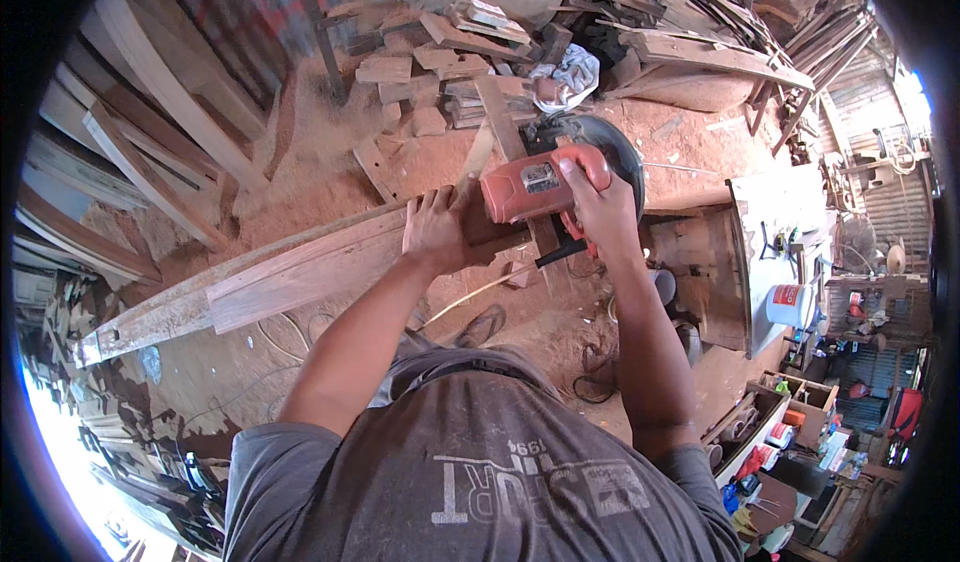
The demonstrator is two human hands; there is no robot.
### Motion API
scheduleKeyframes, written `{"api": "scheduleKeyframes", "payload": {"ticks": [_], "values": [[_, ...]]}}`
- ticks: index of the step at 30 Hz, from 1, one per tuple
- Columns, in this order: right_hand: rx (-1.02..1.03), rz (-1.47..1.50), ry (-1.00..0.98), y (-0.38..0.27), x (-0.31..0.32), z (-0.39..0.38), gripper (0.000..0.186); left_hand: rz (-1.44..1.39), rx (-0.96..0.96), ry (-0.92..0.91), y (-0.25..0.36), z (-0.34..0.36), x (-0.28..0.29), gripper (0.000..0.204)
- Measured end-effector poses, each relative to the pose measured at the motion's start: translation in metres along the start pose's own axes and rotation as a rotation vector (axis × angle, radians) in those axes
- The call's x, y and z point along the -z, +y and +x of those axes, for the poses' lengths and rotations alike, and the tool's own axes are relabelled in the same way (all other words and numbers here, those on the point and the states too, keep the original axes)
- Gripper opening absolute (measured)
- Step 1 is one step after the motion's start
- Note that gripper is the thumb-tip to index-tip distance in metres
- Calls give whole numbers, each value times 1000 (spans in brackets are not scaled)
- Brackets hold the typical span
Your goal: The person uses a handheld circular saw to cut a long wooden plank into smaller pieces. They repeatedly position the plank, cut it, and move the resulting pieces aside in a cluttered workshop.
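My right hand is wrapped round the handle of a red mitre saw with a dark rounded guard. The saw's motor body points left, toward my other hand. My left hand lies over the right end of a pale wooden board, fingers curled over its far edge just left of the saw. The board stretches away to the left along a longer wooden beam. My hand and the saw hide the board's right end, and the blade cannot be made out.
Offcuts lie heaped on the sawdust-covered floor beyond the saw, beside a white cloth bundle. Long curved planks lean at the left. On the right are a bench with a white bucket and cluttered shelves. Cables lie near my feet.
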State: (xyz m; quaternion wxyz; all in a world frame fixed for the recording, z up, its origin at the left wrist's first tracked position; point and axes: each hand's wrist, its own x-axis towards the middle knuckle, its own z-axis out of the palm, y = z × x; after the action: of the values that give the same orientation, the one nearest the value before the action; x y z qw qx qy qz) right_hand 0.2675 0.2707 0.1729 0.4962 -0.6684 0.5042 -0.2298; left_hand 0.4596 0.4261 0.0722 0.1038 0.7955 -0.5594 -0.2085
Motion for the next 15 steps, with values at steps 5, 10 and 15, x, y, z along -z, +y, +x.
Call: {"api": "scheduleKeyframes", "payload": {"ticks": [5, 10, 15], "values": [[11, -129, 72, 15, 19, -32, 34, 10, 44, -22, 7, 1, 1, 146], [85, -29, 220, 48, 60, -90, 35, 58, 50, 20, 8, 5, -8, 146], [-147, 311, 323, 68, 108, -147, 38, 148, 85, -43, 12, 5, -4, 150]]}}
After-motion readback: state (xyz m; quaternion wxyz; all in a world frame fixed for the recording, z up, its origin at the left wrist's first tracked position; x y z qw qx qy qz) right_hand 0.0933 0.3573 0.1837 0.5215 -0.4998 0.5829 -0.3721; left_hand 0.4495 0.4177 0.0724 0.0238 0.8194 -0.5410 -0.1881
